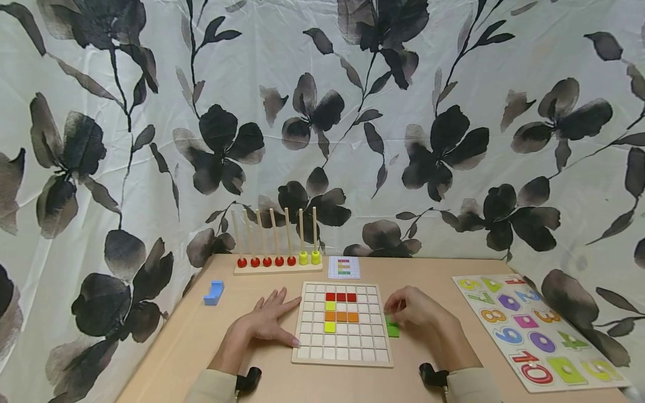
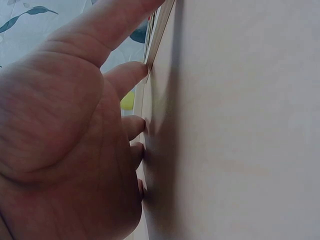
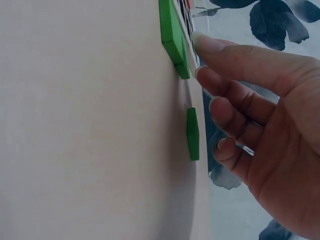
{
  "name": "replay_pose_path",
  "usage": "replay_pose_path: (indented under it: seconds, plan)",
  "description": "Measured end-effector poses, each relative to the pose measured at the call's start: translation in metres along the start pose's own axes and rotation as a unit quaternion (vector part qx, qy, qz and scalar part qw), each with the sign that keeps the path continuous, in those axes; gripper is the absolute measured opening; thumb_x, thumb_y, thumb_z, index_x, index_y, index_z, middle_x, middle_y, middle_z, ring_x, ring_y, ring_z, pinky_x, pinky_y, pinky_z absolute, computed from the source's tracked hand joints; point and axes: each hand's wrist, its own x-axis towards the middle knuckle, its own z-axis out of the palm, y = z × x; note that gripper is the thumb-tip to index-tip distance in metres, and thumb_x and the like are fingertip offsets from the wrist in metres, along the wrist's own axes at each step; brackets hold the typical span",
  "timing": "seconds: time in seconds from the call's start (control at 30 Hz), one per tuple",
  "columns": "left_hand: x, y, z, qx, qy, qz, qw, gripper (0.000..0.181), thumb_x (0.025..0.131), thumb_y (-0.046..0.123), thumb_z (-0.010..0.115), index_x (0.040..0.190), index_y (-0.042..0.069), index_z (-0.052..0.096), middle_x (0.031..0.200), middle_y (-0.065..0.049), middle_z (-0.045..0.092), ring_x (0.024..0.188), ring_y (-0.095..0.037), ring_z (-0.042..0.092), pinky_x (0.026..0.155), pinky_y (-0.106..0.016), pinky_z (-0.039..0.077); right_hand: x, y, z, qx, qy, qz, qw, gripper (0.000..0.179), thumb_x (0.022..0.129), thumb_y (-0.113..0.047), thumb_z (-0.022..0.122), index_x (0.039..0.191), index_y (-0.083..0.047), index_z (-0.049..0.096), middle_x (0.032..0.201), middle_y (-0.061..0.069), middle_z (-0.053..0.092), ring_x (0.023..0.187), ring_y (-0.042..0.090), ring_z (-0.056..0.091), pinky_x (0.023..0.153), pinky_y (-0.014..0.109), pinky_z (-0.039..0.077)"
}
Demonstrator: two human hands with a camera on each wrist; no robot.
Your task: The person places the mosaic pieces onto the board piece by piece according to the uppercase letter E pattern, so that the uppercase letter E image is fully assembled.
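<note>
Lying beside right hand [image 1: 419,309]: green tiles [image 1: 393,331]

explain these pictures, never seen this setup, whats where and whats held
No machine here: a person's bare left hand and right hand are the grip. The wide picture comes from a camera on the head, the two close ones from cameras on each wrist.

On the light brown table lies a square white-celled wooden board holding red, yellow and orange square tiles. The left hand, fingers spread, touches the board's edge. The right hand is close to flat green tiles; I see nothing held in it. Behind the board are a white patterned card and a wooden peg rack with red and yellow beads; a blue block lies left, a white number board right.
</note>
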Motion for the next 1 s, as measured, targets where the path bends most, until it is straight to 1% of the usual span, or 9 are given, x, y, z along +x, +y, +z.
replay_pose_path:
  seconds: [0.13,0.3,0.4,0.5,0.67,0.8,0.9,1.0]
  plan:
    - [0.000,0.000,0.000,-0.001,0.000,0.001,1.0000,0.109,0.069,0.060,0.090,0.161,0.029,0.040,0.174,-0.023,0.011,0.161,-0.045,0.004,0.127,-0.069,0.000,-0.001,0.000,0.001,-0.007,-0.002,0.014,0.9999,0.015,0.082,0.001,0.083,0.095,-0.006,0.078,0.081,0.001,0.068,0.076,0.018,0.058,0.061,0.024,0.048]
    - [0.001,0.000,0.000,0.000,0.001,0.001,1.0000,0.109,0.069,0.060,0.090,0.161,0.029,0.041,0.174,-0.023,0.011,0.161,-0.045,0.004,0.127,-0.069,0.000,0.000,0.004,0.003,-0.005,0.001,0.026,0.9997,0.016,0.081,0.002,0.082,0.094,-0.007,0.078,0.080,0.001,0.068,0.075,0.019,0.058,0.058,0.025,0.048]
    - [0.001,0.000,0.000,0.000,0.002,0.002,1.0000,0.109,0.069,0.061,0.090,0.161,0.029,0.040,0.174,-0.023,0.011,0.161,-0.045,0.004,0.127,-0.068,0.000,0.001,0.005,0.004,-0.004,0.001,0.034,0.9994,0.017,0.081,0.001,0.084,0.093,-0.010,0.079,0.080,0.000,0.068,0.077,0.018,0.057,0.060,0.025,0.048]
    - [0.001,0.000,0.000,0.001,0.003,0.005,1.0000,0.110,0.069,0.061,0.090,0.161,0.029,0.040,0.174,-0.023,0.011,0.161,-0.045,0.004,0.127,-0.068,0.000,0.001,0.005,0.005,-0.009,0.004,0.035,0.9993,0.017,0.080,0.000,0.084,0.093,-0.011,0.079,0.082,0.000,0.069,0.080,0.017,0.057,0.065,0.025,0.048]
    - [0.001,-0.001,0.000,0.003,0.003,0.008,1.0000,0.110,0.069,0.061,0.090,0.161,0.028,0.040,0.173,-0.024,0.010,0.161,-0.046,0.004,0.127,-0.069,0.000,0.001,0.005,0.008,-0.034,0.025,0.031,0.9986,0.015,0.081,-0.001,0.084,0.091,-0.011,0.079,0.082,-0.002,0.070,0.081,0.016,0.057,0.067,0.025,0.048]
    - [0.001,-0.001,0.000,0.001,0.002,0.007,1.0000,0.110,0.068,0.060,0.091,0.161,0.028,0.040,0.174,-0.024,0.010,0.161,-0.045,0.004,0.127,-0.068,0.000,0.002,0.003,0.010,-0.038,0.033,0.046,0.9977,0.014,0.081,-0.004,0.085,0.093,-0.011,0.080,0.083,-0.002,0.070,0.082,0.017,0.056,0.067,0.025,0.047]
    - [0.001,0.000,0.001,-0.001,0.002,0.003,1.0000,0.111,0.068,0.060,0.091,0.161,0.029,0.040,0.174,-0.023,0.010,0.162,-0.045,0.004,0.127,-0.068,-0.001,0.002,0.002,0.010,-0.031,0.036,0.059,0.9971,0.018,0.079,-0.006,0.088,0.094,-0.010,0.080,0.085,-0.001,0.070,0.083,0.019,0.056,0.068,0.026,0.047]
    - [0.001,0.000,0.001,-0.003,0.002,0.001,1.0000,0.111,0.068,0.060,0.091,0.161,0.029,0.040,0.174,-0.022,0.010,0.162,-0.044,0.004,0.127,-0.068,-0.001,0.002,0.002,0.011,-0.034,0.039,0.064,0.9966,0.020,0.077,-0.007,0.090,0.093,-0.011,0.080,0.086,-0.001,0.069,0.084,0.018,0.056,0.070,0.026,0.047]
